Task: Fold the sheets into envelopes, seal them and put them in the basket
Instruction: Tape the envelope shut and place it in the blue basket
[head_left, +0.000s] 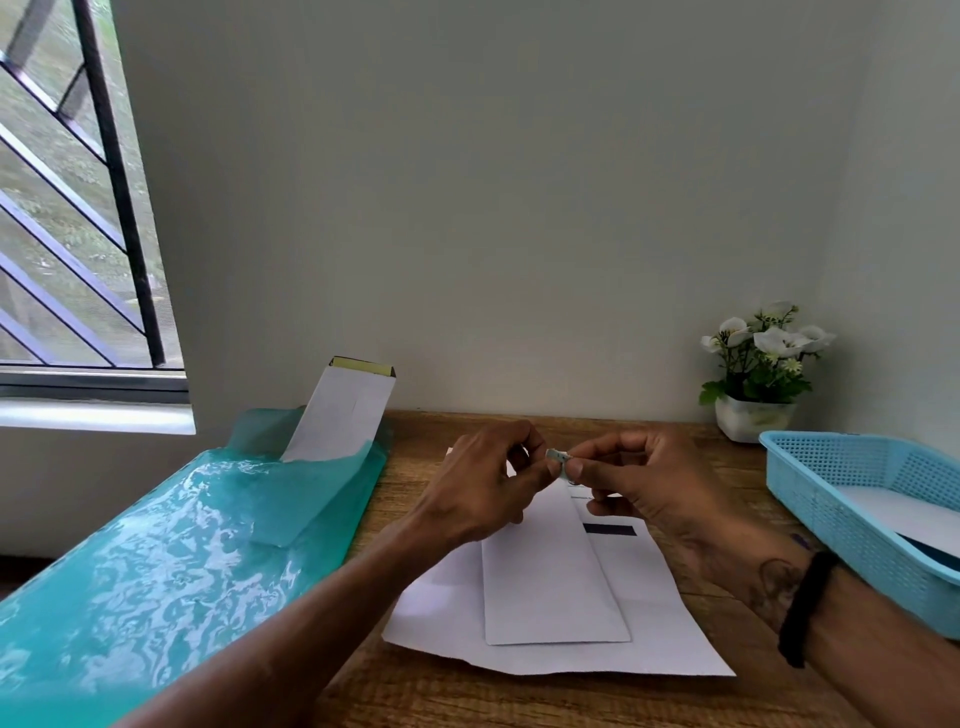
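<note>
A sheet (561, 644) is lying flat on the table (415, 691) w/ the white envelope (550, 571) on top, just below both hands. A small sticker-like bit (558, 457) is being pinched by the left hand (483, 488) fingers & the right hand (634, 483) fingers, prob. a seal being peeled. It should be held by its edge and pressed over the flap. The blue basket (810, 467) is waiting at right.

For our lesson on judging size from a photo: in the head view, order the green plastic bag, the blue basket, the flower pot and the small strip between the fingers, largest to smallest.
1. Green plastic bag, though it lies nearest the camera.
2. Blue basket, partly cut off.
3. Flower pot.
4. Small strip.
</note>
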